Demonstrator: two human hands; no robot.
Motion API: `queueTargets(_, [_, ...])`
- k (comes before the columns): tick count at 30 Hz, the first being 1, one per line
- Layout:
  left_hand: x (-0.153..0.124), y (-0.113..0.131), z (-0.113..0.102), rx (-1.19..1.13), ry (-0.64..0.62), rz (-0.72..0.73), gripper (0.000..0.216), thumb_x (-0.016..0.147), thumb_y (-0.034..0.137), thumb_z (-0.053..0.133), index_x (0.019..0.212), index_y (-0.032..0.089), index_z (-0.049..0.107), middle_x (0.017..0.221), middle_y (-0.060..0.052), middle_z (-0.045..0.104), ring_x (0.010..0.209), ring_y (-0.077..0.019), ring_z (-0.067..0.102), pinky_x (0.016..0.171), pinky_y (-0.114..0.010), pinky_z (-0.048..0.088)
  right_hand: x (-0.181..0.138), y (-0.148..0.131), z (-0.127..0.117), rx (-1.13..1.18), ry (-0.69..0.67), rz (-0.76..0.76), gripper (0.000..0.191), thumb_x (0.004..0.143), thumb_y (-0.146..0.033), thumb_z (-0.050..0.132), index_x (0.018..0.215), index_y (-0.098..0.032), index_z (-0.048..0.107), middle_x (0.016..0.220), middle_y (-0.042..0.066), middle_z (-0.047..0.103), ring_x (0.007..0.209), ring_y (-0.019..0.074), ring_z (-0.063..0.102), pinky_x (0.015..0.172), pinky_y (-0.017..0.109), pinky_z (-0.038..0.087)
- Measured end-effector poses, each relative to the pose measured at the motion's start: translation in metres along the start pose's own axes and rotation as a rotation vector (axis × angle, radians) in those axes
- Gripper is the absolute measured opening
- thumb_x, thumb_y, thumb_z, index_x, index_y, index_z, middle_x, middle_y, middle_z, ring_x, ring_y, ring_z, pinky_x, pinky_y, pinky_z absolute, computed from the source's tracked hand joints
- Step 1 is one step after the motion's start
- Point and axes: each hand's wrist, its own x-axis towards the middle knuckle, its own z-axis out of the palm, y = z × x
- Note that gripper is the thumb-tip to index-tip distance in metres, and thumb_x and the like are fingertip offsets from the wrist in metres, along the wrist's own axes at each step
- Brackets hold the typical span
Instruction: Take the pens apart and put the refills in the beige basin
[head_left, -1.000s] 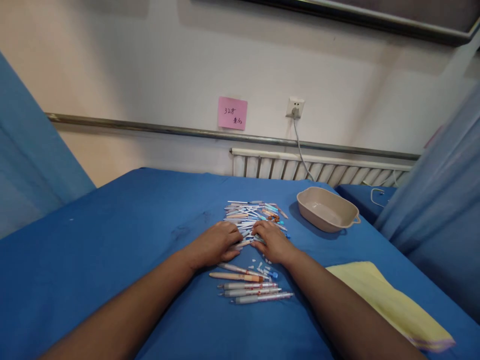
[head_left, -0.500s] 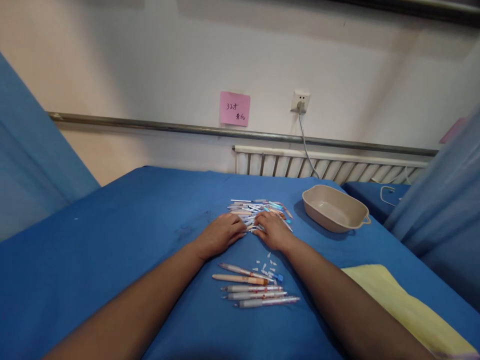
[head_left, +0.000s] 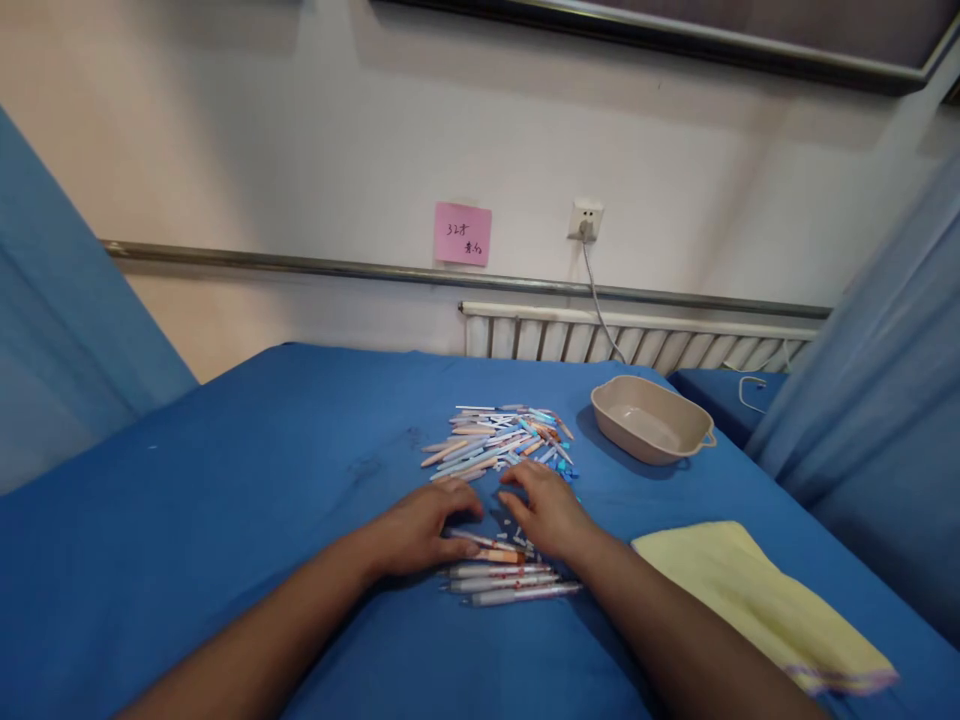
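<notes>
A loose pile of pens and pen parts [head_left: 495, 440], in white, blue, peach and orange, lies mid-bed on the blue sheet. Nearer to me several grey-and-clear pens [head_left: 517, 597] lie roughly parallel in a row. My left hand [head_left: 431, 525] hovers over the left end of this row, thumb and fingers apart, with nothing in it. My right hand [head_left: 546, 505] is between the pile and the row, its fingers curved apart and holding nothing I can see. Small white tips [head_left: 517, 533] lie between the hands, partly covered. An orange-banded pen [head_left: 499, 555] lies just behind the row.
A beige basin [head_left: 652, 420] stands at the back right of the blue sheet [head_left: 247, 500]. A folded yellow cloth [head_left: 757, 600] lies by my right forearm. Behind are a radiator [head_left: 555, 335], a wall rail [head_left: 337, 268] and a plugged-in socket [head_left: 586, 220]. Blue curtains [head_left: 885, 380] hang at both sides.
Both hands have drawn back from the pile toward me, and their fingers have opened. More pens now show at the pile's near left side. The camera view has shifted slightly.
</notes>
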Motion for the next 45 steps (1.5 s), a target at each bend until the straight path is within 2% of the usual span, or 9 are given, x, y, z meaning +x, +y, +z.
queueTargets(4, [-0.002, 0.006, 0.007, 0.076, -0.021, -0.083, 0.019, 0.081, 0.037, 0.058, 0.089, 0.019, 0.06, 0.092, -0.003, 0.061, 0.088, -0.02, 0.053, 0.078, -0.027, 0.039, -0.009, -0.004, 0.004, 0.111, -0.052, 0.087, 0.013, 0.083, -0.025, 0.057, 0.095, -0.021, 0.061, 0.09, 0.003, 0.066, 0.085, 0.0163, 0.059, 0.076, 0.028, 0.043])
queueTargets(9, [0.002, 0.007, 0.013, 0.134, 0.021, -0.188, 0.011, 0.083, 0.029, 0.052, 0.085, 0.02, 0.058, 0.083, -0.002, 0.061, 0.079, -0.0185, 0.054, 0.069, -0.026, 0.038, -0.004, 0.003, 0.008, 0.18, -0.113, 0.048, 0.014, 0.084, -0.025, 0.056, 0.095, -0.02, 0.062, 0.085, 0.001, 0.067, 0.078, 0.014, 0.061, 0.071, 0.025, 0.044])
queueTargets(15, [0.01, 0.0, 0.025, 0.178, 0.191, -0.118, 0.015, 0.089, 0.028, 0.045, 0.09, 0.02, 0.057, 0.087, -0.005, 0.061, 0.082, -0.0202, 0.055, 0.072, -0.029, 0.04, -0.002, 0.01, 0.012, 0.136, -0.167, -0.04, 0.018, 0.08, -0.024, 0.061, 0.097, -0.022, 0.062, 0.086, 0.001, 0.065, 0.077, 0.0143, 0.06, 0.068, 0.024, 0.044])
queueTargets(20, [0.01, -0.006, 0.025, 0.092, 0.212, -0.102, 0.017, 0.091, 0.03, 0.045, 0.095, 0.02, 0.057, 0.09, -0.005, 0.062, 0.083, -0.0191, 0.056, 0.073, -0.028, 0.042, -0.001, 0.006, 0.011, -0.011, -0.189, -0.121, 0.017, 0.081, -0.031, 0.062, 0.096, -0.023, 0.063, 0.088, 0.002, 0.064, 0.084, 0.0173, 0.058, 0.074, 0.028, 0.043])
queueTargets(24, [0.003, -0.016, 0.02, 0.056, 0.187, -0.074, 0.018, 0.084, 0.029, 0.056, 0.1, 0.02, 0.057, 0.096, -0.004, 0.064, 0.088, -0.0197, 0.057, 0.078, -0.029, 0.043, 0.0, 0.005, 0.008, -0.092, -0.172, -0.16, 0.012, 0.088, -0.026, 0.053, 0.094, -0.022, 0.062, 0.09, 0.004, 0.064, 0.089, 0.0182, 0.057, 0.078, 0.03, 0.041])
queueTargets(29, [0.003, -0.027, 0.02, 0.07, 0.221, -0.067, 0.016, 0.091, 0.026, 0.046, 0.096, 0.02, 0.059, 0.095, -0.005, 0.064, 0.09, -0.0194, 0.057, 0.079, -0.029, 0.043, 0.001, 0.01, 0.011, 0.024, -0.117, -0.087, 0.013, 0.088, -0.023, 0.051, 0.097, -0.02, 0.06, 0.09, 0.003, 0.063, 0.085, 0.0157, 0.058, 0.075, 0.027, 0.042])
queueTargets(38, [0.005, -0.012, 0.022, 0.006, 0.388, -0.005, 0.02, 0.092, 0.03, 0.046, 0.105, 0.02, 0.056, 0.104, -0.007, 0.062, 0.098, -0.0194, 0.055, 0.089, -0.032, 0.042, 0.0, 0.008, 0.016, 0.17, -0.092, -0.07, 0.017, 0.09, -0.028, 0.048, 0.084, -0.02, 0.062, 0.076, -0.001, 0.063, 0.071, 0.0129, 0.057, 0.063, 0.023, 0.04])
queueTargets(43, [0.007, -0.013, 0.019, -0.044, 0.322, -0.155, 0.027, 0.095, 0.034, 0.036, 0.105, 0.021, 0.056, 0.085, -0.003, 0.066, 0.081, -0.0178, 0.06, 0.078, -0.03, 0.046, -0.001, 0.008, 0.014, 0.138, -0.058, -0.088, 0.015, 0.089, -0.028, 0.05, 0.084, -0.02, 0.062, 0.074, -0.001, 0.061, 0.07, 0.0127, 0.055, 0.064, 0.023, 0.039])
queueTargets(45, [0.007, -0.013, 0.019, -0.061, 0.337, -0.163, 0.028, 0.093, 0.038, 0.04, 0.109, 0.02, 0.055, 0.087, -0.003, 0.066, 0.082, -0.0181, 0.06, 0.077, -0.03, 0.046, -0.002, 0.008, 0.013, 0.124, -0.057, -0.095, 0.014, 0.089, -0.027, 0.051, 0.084, -0.021, 0.062, 0.076, -0.001, 0.061, 0.072, 0.0129, 0.056, 0.065, 0.023, 0.039])
